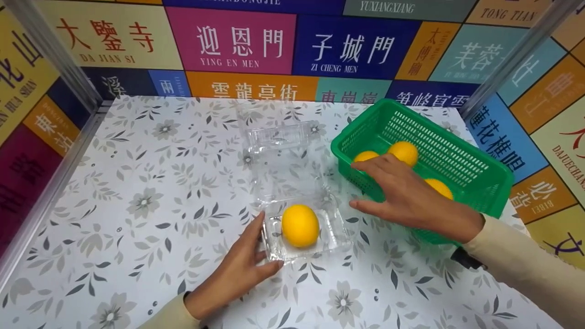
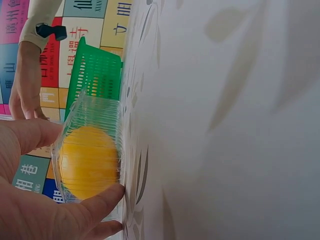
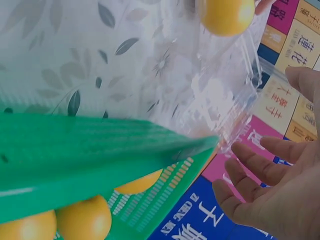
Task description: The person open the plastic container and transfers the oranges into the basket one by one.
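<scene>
A clear plastic clamshell box (image 1: 336,230) lies opened out on the table, with one smooth, oval yellow fruit (image 1: 300,225) in its near half. My left hand (image 1: 237,262) touches this half at its left side and near corner, fingers and thumb spread and fairly straight. In the left wrist view the fruit (image 2: 89,162) shows through the ribbed plastic wall. Over the left part of a green basket (image 1: 498,183), my right hand (image 1: 406,196) hovers with spread fingers and holds nothing. Several yellow fruits (image 3: 84,218) lie in the basket, partly hidden by that hand.
The box's transparent lid half (image 1: 279,137) stretches toward the back. A white tablecloth (image 1: 146,201) with grey flowers and leaves covers the table. Colourful panels with lettering (image 1: 231,41) stand behind and at both sides, with clear posts (image 1: 512,59) at the corners.
</scene>
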### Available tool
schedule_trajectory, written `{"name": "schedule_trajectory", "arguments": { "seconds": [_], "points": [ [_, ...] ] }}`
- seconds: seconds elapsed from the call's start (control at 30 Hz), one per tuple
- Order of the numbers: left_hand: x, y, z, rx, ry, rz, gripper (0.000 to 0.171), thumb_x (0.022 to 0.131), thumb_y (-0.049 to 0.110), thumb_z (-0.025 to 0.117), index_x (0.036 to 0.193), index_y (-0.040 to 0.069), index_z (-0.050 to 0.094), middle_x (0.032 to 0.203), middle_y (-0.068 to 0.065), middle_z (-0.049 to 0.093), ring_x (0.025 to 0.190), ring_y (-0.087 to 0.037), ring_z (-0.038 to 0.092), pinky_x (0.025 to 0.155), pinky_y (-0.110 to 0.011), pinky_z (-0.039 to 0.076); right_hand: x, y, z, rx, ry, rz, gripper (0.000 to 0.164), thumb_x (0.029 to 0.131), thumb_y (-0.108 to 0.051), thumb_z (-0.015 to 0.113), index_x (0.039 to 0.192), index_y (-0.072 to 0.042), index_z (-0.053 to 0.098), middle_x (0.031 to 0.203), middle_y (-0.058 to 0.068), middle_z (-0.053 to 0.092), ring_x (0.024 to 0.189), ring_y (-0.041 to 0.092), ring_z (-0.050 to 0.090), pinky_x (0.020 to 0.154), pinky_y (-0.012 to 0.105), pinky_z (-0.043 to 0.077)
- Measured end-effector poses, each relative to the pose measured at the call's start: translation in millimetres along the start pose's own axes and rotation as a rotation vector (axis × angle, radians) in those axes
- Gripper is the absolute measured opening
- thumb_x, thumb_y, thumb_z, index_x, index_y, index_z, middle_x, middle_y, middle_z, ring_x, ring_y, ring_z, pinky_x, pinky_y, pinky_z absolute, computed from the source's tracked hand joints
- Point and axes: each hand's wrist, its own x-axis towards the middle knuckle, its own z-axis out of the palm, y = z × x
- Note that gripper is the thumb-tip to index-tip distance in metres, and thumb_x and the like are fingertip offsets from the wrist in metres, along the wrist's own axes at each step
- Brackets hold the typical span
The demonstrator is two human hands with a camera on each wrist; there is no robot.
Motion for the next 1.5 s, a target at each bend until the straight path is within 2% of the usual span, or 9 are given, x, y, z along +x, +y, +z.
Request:
{"name": "schedule_trajectory", "arguments": {
  "seconds": [0.2,0.47,0.7,0.9,1.3,1.5],
  "points": [
    [0.2,0.0,0.0,0.023,0.012,-0.002,0.113,0.091,0.0,0.084,0.176,0.001,0.008,0.18,-0.029,0.015,0.155,-0.044,0.045,0.112,-0.034,0.054,4,-7,11,-0.026,-0.018,-0.08,0.073,0.097,-0.05,0.083,0.154,-0.009,0.061,0.15,0.01,0.062,0.137,0.034,0.052,0.114,0.058,0.045],
    [0.5,-0.6,0.1,0.005,0.001,0.012,0.113,0.091,-0.004,0.083,0.175,-0.001,0.007,0.178,-0.031,0.018,0.153,-0.044,0.047,0.11,-0.034,0.055,7,-16,29,-0.043,-0.042,-0.154,0.069,0.098,-0.05,0.083,0.15,-0.008,0.064,0.147,0.01,0.065,0.146,0.036,0.048,0.12,0.062,0.039],
    [1.4,-0.8,-0.8,0.027,0.003,0.005,0.114,0.091,-0.003,0.084,0.175,-0.001,0.007,0.176,-0.032,0.023,0.154,-0.044,0.046,0.108,-0.032,0.056,9,-23,40,-0.049,-0.079,-0.172,0.066,0.098,-0.05,0.083,0.149,-0.011,0.067,0.144,0.008,0.069,0.158,0.042,0.039,0.127,0.072,0.028],
    [1.6,-0.5,-0.7,0.024,0.003,-0.003,0.114,0.091,-0.003,0.083,0.175,-0.001,0.007,0.177,-0.031,0.021,0.154,-0.044,0.045,0.109,-0.032,0.055,11,-31,50,-0.063,-0.119,-0.155,0.069,0.099,-0.052,0.081,0.152,-0.013,0.063,0.149,0.007,0.069,0.161,0.041,0.035,0.127,0.079,0.018],
    [0.7,0.6,-0.4,0.027,-0.007,0.024,0.113,0.092,-0.002,0.084,0.175,-0.001,0.008,0.178,-0.032,0.019,0.154,-0.046,0.044,0.111,-0.036,0.055,20,-40,65,-0.099,-0.17,-0.169,0.071,0.097,-0.054,0.081,0.153,-0.014,0.063,0.147,0.007,0.069,0.16,0.043,0.036,0.127,0.081,0.016],
    [0.9,-0.8,-1.2,0.036,-0.006,0.024,0.111,0.093,0.0,0.083,0.175,-0.001,0.007,0.178,-0.03,0.02,0.155,-0.044,0.043,0.11,-0.035,0.055,26,-43,74,-0.082,-0.203,-0.171,0.076,0.098,-0.058,0.078,0.156,-0.012,0.059,0.151,0.007,0.065,0.163,0.042,0.03,0.128,0.079,0.011]
  ]
}}
